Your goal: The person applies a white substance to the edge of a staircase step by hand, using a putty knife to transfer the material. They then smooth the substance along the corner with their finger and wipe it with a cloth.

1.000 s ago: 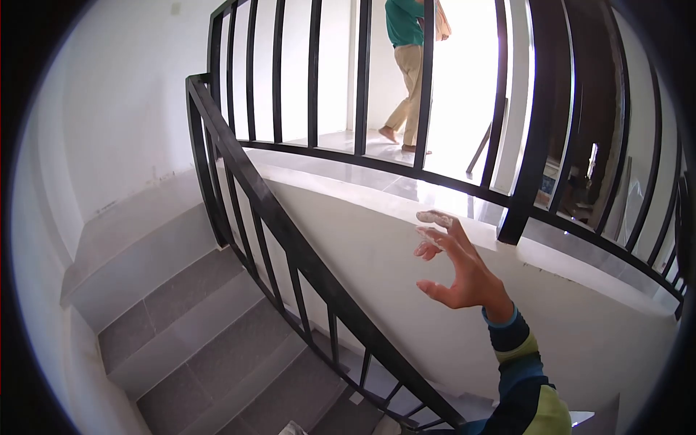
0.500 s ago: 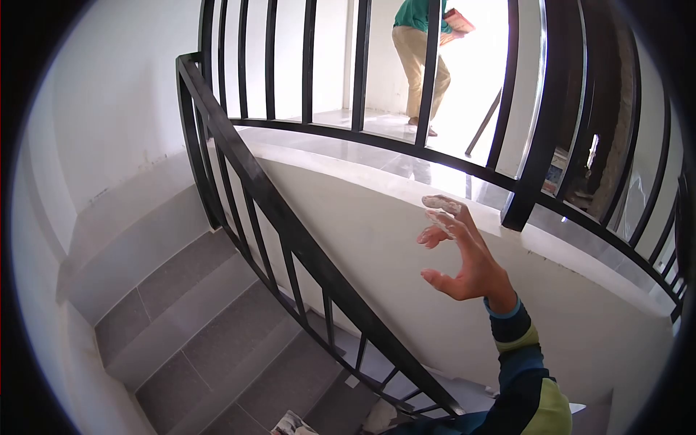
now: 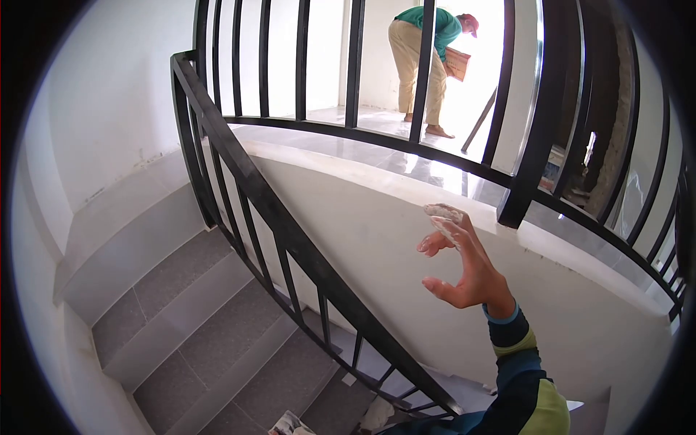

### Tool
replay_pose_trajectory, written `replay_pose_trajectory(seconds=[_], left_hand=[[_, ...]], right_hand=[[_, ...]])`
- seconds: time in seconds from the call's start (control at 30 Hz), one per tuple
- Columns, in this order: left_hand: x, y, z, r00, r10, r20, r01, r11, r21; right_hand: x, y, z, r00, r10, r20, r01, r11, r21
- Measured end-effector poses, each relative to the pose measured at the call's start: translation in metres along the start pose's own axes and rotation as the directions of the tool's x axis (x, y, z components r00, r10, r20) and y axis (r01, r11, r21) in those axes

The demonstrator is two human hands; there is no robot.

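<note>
My right hand is raised in front of the white curved wall, to the right of the sloping black stair rail. Its thumb and fingers are curved and apart, with nothing between them. White residue coats some of the fingertips. The hand touches neither the rail nor the wall. A sleeve in dark blue, teal and yellow-green covers that arm. My left hand is out of view.
Grey tiled steps curve up at the left. Beyond the upper black railing, a person in a green top and red cap bends over, holding a reddish-brown box-like object. A dark bar leans nearby.
The person beyond the railing has bent lower, and the object in their hands has moved down. My right hand stays raised and open, shifted very slightly down in view.
</note>
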State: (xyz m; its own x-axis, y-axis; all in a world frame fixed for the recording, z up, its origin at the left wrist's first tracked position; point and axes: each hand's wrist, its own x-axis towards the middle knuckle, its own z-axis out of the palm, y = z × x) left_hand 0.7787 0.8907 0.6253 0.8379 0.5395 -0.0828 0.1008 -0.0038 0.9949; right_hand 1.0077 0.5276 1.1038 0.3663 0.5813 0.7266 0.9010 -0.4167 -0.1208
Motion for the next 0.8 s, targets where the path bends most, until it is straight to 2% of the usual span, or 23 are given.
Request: replay_pose_trajectory(seconds=[0.8], left_hand=[[-0.01, 0.014, -0.008, 0.996, -0.088, -0.018, 0.088, 0.996, -0.036]], right_hand=[[-0.022, -0.003, 0.005, 0.998, 0.064, -0.021, -0.063, 0.996, 0.069]])
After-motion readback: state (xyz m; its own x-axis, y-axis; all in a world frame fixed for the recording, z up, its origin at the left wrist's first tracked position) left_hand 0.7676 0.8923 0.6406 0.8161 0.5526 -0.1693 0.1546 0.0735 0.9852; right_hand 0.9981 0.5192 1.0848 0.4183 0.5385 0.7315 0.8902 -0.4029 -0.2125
